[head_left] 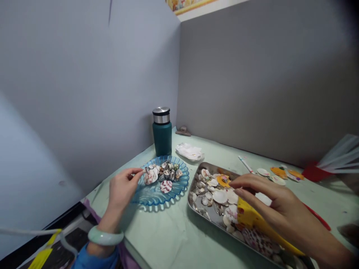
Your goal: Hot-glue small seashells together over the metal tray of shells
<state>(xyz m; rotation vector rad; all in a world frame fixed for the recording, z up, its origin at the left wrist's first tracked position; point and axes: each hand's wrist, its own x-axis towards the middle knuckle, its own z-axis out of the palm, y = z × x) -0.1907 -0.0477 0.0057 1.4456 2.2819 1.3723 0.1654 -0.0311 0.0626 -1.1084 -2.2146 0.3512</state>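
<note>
Two bare hands work above the near part of a pale green tabletop (168, 239). The left hand (123, 188), its wrist in a jade-coloured bangle (105, 236) above a blue sleeve (95, 257), reaches over the tabletop's left edge; thumb and forefinger meet at the left rim of a blue scalloped plate (151, 192), just beside a pinkish-white seashell (151, 176). Whether they grip it, I cannot tell. The right hand (276, 209) hangs over a metal tray (192, 188), thumb and forefinger slightly parted, nothing visible between them. White and patterned seashells (220, 196) fill the tray, with a yellow object (251, 218) partly under that hand. On the plate, a red-and-white scallop shell (166, 186) lies before a heap of small snail shells (169, 172). Towards the tabletop's far edge, a red container (314, 172) bearing clear sticks, orange and white shells (278, 172) and a white pen (246, 164) lie at right; a white packet (190, 151) and a teal bottle (162, 136) stand behind the plate. A brown hair claw (183, 130) sits by the far corner, against grey partitions (238, 82).
</note>
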